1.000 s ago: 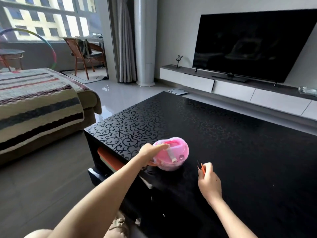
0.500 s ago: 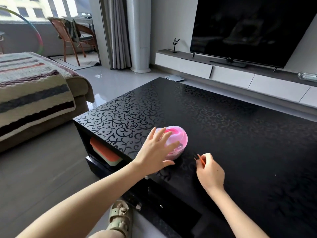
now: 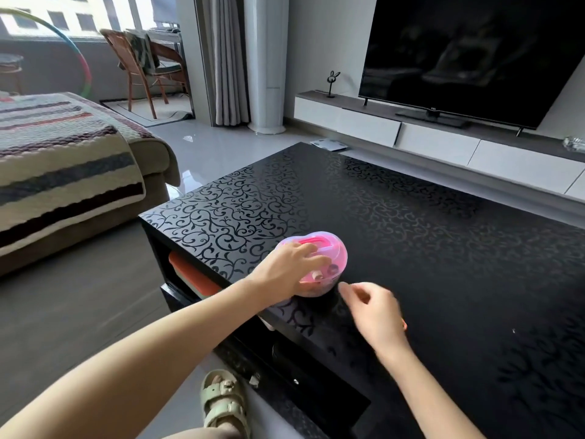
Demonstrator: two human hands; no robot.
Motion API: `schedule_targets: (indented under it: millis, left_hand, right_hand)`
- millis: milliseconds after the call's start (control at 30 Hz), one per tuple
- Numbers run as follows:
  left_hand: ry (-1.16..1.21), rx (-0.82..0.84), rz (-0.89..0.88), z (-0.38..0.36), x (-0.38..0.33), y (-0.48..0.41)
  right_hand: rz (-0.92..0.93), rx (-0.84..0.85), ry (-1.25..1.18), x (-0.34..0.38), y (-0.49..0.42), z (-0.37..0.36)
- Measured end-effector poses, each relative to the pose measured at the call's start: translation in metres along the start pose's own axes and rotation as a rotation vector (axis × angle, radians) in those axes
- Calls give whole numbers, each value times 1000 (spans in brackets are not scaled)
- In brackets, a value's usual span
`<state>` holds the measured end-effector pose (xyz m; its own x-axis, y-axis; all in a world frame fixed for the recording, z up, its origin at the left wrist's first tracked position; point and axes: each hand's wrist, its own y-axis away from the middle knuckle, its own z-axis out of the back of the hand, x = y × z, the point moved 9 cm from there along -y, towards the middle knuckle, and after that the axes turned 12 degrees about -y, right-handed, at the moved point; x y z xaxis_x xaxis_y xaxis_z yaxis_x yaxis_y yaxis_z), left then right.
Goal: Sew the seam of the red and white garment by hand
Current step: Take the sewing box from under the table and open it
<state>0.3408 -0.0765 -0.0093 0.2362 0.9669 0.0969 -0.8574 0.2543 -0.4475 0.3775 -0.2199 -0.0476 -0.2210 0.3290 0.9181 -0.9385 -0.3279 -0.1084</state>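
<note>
Left hand (image 3: pixel 291 264), spread a moment ago, now clasps the box (image 3: pixel 332 253) under its fingers. Right hand (image 3: pixel 376 315), blurred, has shifted boxward, fingers loosely curled; I cannot tell its hold. Garment unseen: sewing unstarted, I judge.

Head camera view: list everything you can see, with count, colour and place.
pink translucent plastic box: one, pink, table's near left part
glossy scroll-patterned table: one, black, centre
flat-screen television: one, black, upper right
low television cabinet: one, white, under television
striped knitted blanket: one, cream with dark stripes, left
wooden chair: one, brown, by window
strappy sandal: one, pale green, floor below
hands: two, bare; left hand holds the box, right hand beside it, blurred
</note>
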Motion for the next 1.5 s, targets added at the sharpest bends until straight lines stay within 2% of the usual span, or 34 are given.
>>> schedule_targets:
  millis: [67,133,200,367,533,600,667,800,867,933,1033,1133,1200,1267,1333,1400,1500]
  left_hand:
    - [69,45,77,9,8,2]
    - [125,85,114,16,9,5]
    - [142,100,142,21,11,6]
    - [170,93,194,22,11,10]
    - [204,122,255,13,16,13]
    - [207,144,280,10,17,15]
    - [208,162,287,10,17,15]
    - [215,207,293,11,19,16]
    - [289,202,326,11,24,17]
    - [460,172,395,12,33,17]
    - [773,91,633,21,53,22]
    - [937,-54,785,28,73,28]
    - [993,-139,868,26,86,29]
    - [1001,-189,958,16,101,33]
    - [1012,-231,1026,7,112,37]
    - [1023,-275,1071,-1,119,40]
    - [1047,-316,1112,-11,122,45]
  right_hand:
    - [-267,132,-342,-9,6,-34]
    - [-425,88,-559,-17,9,-51]
    - [-507,-1,-706,-23,13,-57]
    - [-567,-104,-991,-32,24,-69]
    - [-525,-118,-1225,-24,27,-86]
    - [-485,-132,-1137,-22,28,-85]
    - [-447,-125,-943,-18,28,-76]
    - [-466,-21,-622,-5,24,-55]
    - [-493,40,-611,7,23,-50]
    - [-484,89,-628,22,19,-48]
    - [-405,136,-619,50,6,-44]
    - [-284,172,-626,75,-15,-40]
    - [-107,119,-402,81,-34,-29]
    - [96,79,25,83,-48,-26]
    - [196,116,327,77,-55,-39]
    - [244,148,466,69,-63,-52]
    - [263,198,536,66,-78,-65]
